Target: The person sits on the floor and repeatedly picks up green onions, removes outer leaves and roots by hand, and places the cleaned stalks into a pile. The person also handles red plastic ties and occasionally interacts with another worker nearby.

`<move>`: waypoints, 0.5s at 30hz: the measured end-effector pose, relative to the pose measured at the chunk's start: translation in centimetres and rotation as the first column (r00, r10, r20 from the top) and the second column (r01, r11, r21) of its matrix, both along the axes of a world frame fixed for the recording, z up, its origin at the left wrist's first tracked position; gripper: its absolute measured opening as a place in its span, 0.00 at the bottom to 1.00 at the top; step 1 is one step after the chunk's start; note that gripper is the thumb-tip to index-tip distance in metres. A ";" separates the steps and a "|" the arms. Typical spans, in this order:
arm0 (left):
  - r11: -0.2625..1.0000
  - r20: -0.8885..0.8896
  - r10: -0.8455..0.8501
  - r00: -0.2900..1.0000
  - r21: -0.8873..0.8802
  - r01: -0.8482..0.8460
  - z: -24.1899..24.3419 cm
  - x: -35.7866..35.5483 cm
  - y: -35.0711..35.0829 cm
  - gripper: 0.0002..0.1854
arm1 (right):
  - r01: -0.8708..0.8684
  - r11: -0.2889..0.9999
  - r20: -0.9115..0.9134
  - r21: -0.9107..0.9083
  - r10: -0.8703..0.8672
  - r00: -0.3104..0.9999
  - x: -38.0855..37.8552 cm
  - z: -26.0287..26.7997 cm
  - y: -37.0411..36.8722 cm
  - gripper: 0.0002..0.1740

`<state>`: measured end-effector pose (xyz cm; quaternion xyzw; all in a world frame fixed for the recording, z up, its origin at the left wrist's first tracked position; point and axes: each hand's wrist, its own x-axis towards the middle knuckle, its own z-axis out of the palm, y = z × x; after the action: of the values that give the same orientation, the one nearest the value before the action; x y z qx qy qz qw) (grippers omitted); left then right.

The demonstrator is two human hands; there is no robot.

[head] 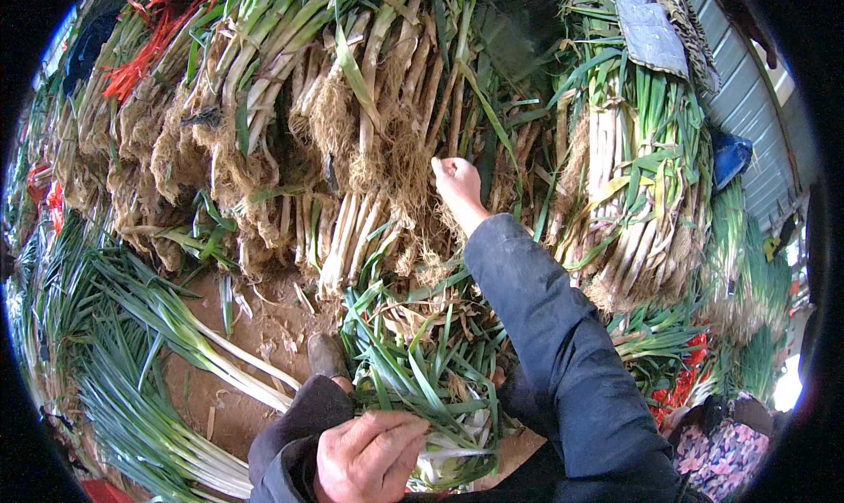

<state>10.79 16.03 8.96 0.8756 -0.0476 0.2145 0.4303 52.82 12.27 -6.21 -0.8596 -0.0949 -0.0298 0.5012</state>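
My right hand (459, 185) is stretched out with its fingers curled, at the hanging roots (409, 166) of a heap of untrimmed large green onions (386, 61). Whether it grips a stalk or root is not visible. Low in the view, my left hand (369, 455) has its fingers bent and drawn together. Its fingertips are beside loose green leaves (428, 378) piled between my legs; anything pinched there is hidden. Cleaned green onions with white stems (231, 364) lie on the ground to the left, and more (171, 437) lie nearer to me.
A tied stack of green onions (633, 193) stands at right, a grey padded cloth (653, 31) on top. Red plastic twine (148, 54) hangs at upper left. My shoe (326, 354) is on the littered dirt floor (277, 312). Flowered fabric (722, 453) shows at lower right.
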 end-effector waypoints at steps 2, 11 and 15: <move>1.000 -0.014 -0.003 1.000 0.014 0.003 -0.5 -0.2 0.1 0.10 | 0.007 0.996 0.004 -0.087 -0.007 1.000 1.0 1.0 0.9 0.23; 0.994 0.015 -0.106 0.994 -0.014 0.106 -0.1 0.1 0.7 0.12 | 0.073 0.995 0.031 -0.069 -0.071 0.997 5.9 -0.6 4.2 0.34; 0.990 0.010 -0.133 0.991 -0.044 0.134 -0.5 0.2 0.6 0.12 | 0.086 0.995 -0.043 -0.055 -0.089 0.995 7.8 -1.5 4.0 0.31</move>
<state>11.02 16.65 8.46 0.8599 -0.1029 0.1894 0.4628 60.57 16.31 -7.76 -0.8763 -0.0466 -0.0299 0.4786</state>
